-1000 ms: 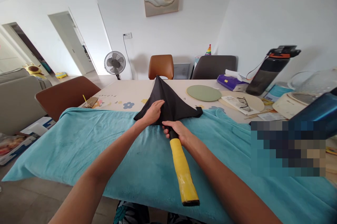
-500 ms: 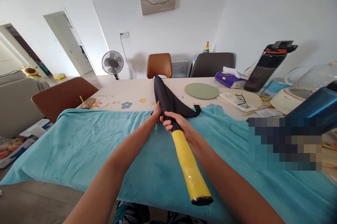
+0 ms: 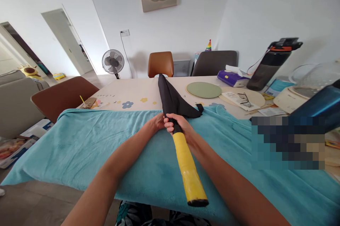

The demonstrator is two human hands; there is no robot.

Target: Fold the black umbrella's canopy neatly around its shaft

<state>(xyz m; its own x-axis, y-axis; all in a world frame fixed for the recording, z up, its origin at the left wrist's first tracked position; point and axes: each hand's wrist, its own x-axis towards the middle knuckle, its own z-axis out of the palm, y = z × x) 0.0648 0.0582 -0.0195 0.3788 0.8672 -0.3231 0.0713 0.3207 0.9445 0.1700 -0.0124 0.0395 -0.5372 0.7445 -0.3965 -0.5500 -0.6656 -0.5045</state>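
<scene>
The left hand [image 3: 158,123] and right hand [image 3: 177,124] were clenched round the umbrella [image 3: 171,95] above its handle [image 3: 188,169], holding its cloth gathered.

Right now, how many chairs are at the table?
3. A dark brown padded chair at the left side of the cream flower-print table; a tan leather chair at its far end; a dark grey chair right of that one. Others may be hidden out of frame.

both hands [image 3: 170,124] around black umbrella [image 3: 172,98]

One umbrella [image 3: 172,98], three chairs [image 3: 160,63], one fan [image 3: 113,62], one towel [image 3: 79,141]
</scene>
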